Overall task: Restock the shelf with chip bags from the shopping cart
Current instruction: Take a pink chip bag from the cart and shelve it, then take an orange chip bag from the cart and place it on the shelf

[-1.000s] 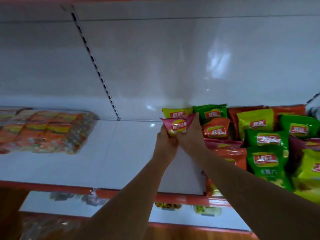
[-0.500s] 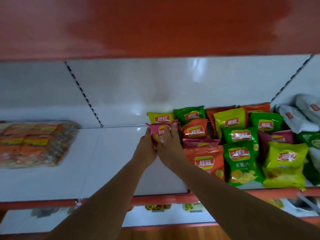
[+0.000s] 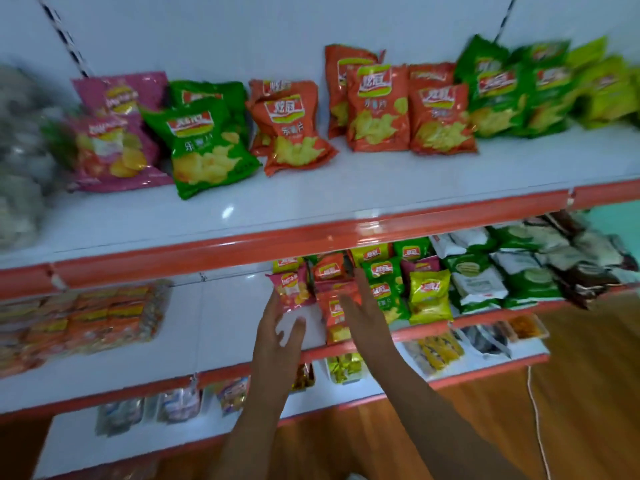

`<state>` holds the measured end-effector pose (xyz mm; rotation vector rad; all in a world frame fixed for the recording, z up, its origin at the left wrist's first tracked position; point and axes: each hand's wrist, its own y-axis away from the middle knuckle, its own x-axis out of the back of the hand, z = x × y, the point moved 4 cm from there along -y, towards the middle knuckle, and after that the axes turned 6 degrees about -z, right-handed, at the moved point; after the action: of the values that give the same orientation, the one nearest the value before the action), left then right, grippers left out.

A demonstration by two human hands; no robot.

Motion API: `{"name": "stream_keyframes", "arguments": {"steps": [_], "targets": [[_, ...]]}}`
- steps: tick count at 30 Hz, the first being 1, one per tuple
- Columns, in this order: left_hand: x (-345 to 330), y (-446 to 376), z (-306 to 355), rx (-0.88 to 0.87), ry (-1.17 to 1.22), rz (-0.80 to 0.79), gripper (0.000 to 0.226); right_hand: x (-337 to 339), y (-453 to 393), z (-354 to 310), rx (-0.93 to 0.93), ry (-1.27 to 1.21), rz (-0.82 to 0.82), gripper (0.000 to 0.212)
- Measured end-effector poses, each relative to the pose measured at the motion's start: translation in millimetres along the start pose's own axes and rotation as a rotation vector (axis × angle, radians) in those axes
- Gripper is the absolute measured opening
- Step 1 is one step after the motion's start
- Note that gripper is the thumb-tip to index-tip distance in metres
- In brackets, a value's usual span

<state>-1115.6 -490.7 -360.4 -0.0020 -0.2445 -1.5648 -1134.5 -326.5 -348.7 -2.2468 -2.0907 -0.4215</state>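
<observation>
Hovering: two hands, left (image 3: 277, 336), right (image 3: 363, 317) | one pink bag (image 3: 292, 289)

"Lay's" logo legible on small pink chip bag (image 3: 290, 288), middle shelf; other bags' Chinese logos too blurred to read.

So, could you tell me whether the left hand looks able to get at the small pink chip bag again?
Probably yes: the left hand is open just below the small pink chip bag, with nothing between them.
</observation>
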Motion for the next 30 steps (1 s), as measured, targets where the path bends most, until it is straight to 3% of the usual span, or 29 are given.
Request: {"name": "stream_keyframes", "arguments": {"steps": [8, 15, 20, 23, 25, 30], "targets": [[-75, 76, 113, -0.217, -0.084, -0.254, 0.058, 108, 123, -61, 0.088, -0.201, 0.189, 0.063], [-201, 158, 181, -0.371, -0.090, -0.541, 0.053, 246, 236, -66, 0.177, -0.240, 0.427, 0.058], [-338, 252, 190, -0.398, -0.068, -0.812, 0.064, 371, 360, -35, 0.168, -0.221, 0.726, 0.044], [-426, 334, 188, -0.420, -0.096, -0.998, 0.064, 436, 450, -2, 0.113, -0.218, 0.909, 0.052], [-479, 392, 184, -0.402, -0.124, -1.123, 0.053, 472, 513, 22, 0.084, -0.204, 1.027, 0.059], [-590, 527, 175, -0.448, -0.226, -1.425, 0.059, 533, 658, 68, 0.025, -0.271, 1.306, 0.060]]}}
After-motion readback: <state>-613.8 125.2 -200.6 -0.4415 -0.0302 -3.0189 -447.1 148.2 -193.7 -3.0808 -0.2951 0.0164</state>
